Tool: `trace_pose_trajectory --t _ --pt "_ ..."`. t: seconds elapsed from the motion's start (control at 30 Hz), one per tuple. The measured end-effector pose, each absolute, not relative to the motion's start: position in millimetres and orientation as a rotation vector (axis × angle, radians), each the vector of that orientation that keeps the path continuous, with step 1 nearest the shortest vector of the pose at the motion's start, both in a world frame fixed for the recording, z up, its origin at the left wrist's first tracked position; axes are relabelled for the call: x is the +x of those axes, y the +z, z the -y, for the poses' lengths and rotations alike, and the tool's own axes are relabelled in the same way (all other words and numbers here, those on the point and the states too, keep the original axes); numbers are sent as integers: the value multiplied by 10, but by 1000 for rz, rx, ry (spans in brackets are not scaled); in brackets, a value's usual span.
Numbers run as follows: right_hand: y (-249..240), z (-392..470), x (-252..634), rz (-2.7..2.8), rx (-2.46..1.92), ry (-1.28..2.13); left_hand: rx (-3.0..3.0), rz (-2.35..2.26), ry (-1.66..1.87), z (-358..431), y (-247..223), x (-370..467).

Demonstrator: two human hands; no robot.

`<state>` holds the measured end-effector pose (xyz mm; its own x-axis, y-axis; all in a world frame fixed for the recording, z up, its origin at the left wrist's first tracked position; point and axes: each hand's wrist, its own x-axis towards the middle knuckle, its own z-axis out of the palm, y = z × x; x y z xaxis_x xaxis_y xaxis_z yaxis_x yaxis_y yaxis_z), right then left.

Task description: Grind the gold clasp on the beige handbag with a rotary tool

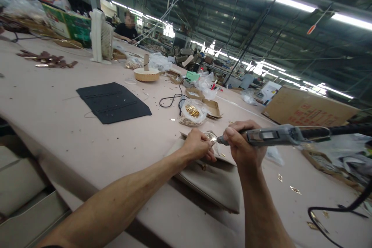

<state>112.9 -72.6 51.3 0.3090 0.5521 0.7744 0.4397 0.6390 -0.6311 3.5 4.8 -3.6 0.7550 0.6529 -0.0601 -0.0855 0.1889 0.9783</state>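
My right hand (245, 139) is wrapped round a grey electric screwdriver (270, 135), its tip pointing left at a shiny gold metal fitting (211, 138). The fitting lies on the raised flap of a beige bag (212, 188) at the table's near edge. My left hand (199, 145) is closed at the flap's edge, thumb and fingers pinching it beside the fitting. My fingers partly cover the fitting, and the exact contact of the tip is hard to make out. A small gold clasp part (204, 167) shows on the bag's front below my left hand.
Beyond the bag stands an open plastic bag of gold screws (192, 111). A black sheet (113, 102) lies to the left, near a white fan (101, 37) and a round wooden stand (147, 74). Loose gold plates (295, 190) and a cardboard box (310, 106) are right. Co-workers sit farther back.
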Motion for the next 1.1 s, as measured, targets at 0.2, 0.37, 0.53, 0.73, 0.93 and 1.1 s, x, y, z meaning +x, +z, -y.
trace_pose_trajectory --t 0.2,0.37,0.53,0.73,0.93,1.1 --pt "564 762 1183 1372 -941 120 1331 -516 587 -30 -45 33" --pt "505 810 1214 1359 -935 116 1422 -468 596 9 -89 47" --pt "595 952 1185 1368 -811 236 1438 -498 554 5 -122 75" --pt "1000 1425 1710 965 -656 182 1358 -537 591 -44 -119 92" --pt "611 1931 2851 426 -735 342 1302 -527 562 -7 -42 74" --pt "0 2201 3348 165 -826 398 1322 -556 569 -2 18 67"
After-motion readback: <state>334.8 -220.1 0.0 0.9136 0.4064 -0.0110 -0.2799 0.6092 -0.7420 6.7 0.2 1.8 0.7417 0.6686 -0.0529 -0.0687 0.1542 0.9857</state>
